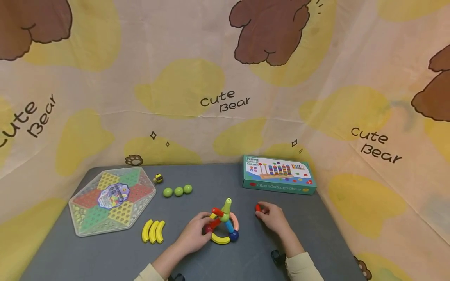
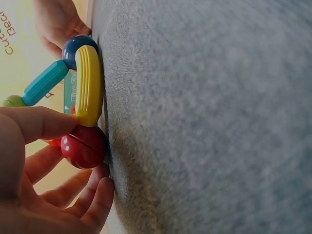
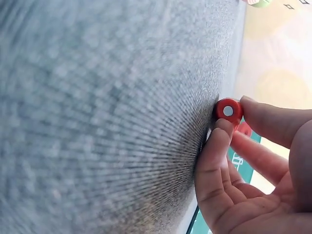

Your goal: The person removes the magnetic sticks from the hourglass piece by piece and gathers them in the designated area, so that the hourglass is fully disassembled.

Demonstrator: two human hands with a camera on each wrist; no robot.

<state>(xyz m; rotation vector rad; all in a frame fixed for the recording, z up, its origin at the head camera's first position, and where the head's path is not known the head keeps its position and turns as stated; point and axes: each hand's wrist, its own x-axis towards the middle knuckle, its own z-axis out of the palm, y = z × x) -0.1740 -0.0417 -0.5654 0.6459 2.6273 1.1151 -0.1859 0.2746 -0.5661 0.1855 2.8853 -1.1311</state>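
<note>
A magnetic ball-and-stick model (image 1: 220, 239) stands on the table, with curved yellow and pink pieces forming a ring at its base. Red and blue sticks slope up from the base to a green ball (image 1: 224, 217), which carries a yellow-green stick (image 1: 227, 204) and another red one. My left hand (image 1: 192, 234) holds the dark red ball (image 2: 84, 147) at the model's left corner between thumb and fingers. A dark blue ball (image 1: 233, 235) sits at the opposite corner. To the right, my right hand (image 1: 275, 219) pinches a short red magnetic stick (image 3: 228, 111) close over the table, its round magnet end showing.
On the left lie a hexagonal Chinese checkers box (image 1: 140, 203), three curved yellow pieces (image 1: 152, 232), three green balls (image 1: 178, 191) and a small bee figure (image 1: 159, 178). A Ring Challenge Game box (image 1: 279, 175) lies at the back right, before a bear-print cloth (image 1: 183, 86).
</note>
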